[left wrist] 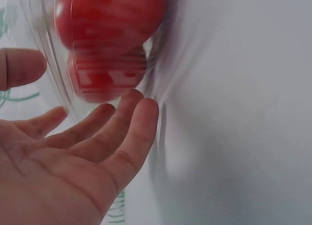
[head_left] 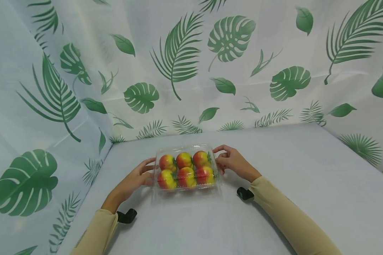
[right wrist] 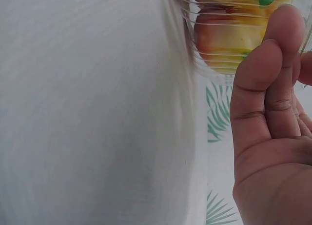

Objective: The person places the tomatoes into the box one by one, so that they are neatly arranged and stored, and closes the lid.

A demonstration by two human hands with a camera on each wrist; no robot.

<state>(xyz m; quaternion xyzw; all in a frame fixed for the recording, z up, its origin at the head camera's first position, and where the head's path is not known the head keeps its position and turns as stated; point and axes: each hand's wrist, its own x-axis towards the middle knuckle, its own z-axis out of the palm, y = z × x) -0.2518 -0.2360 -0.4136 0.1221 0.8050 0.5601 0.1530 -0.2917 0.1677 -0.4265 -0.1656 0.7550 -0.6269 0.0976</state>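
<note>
A clear plastic clamshell box (head_left: 161, 150) lies on the table, holding several red-and-yellow fruits (head_left: 184, 160) with green leaves, in two rows. At its left side is my left hand (head_left: 131, 182), fingers spread and loosely bent. The left wrist view shows those fingertips (left wrist: 146, 108) close to the box's side wall, with the thumb apart; contact is hard to tell. My right hand (head_left: 234, 163) is at the opposite side, its index finger reaching the far right corner. In the right wrist view its fingers (right wrist: 256, 83) lie against or just beside the ribbed wall.
The box stands on a pale grey-white table (head_left: 191, 223). White curtains (head_left: 198, 63) printed with green leaves hang behind the table and along its sides. A black wrist-worn device (head_left: 127, 216) sits under the left wrist, another device (head_left: 244, 193) under the right.
</note>
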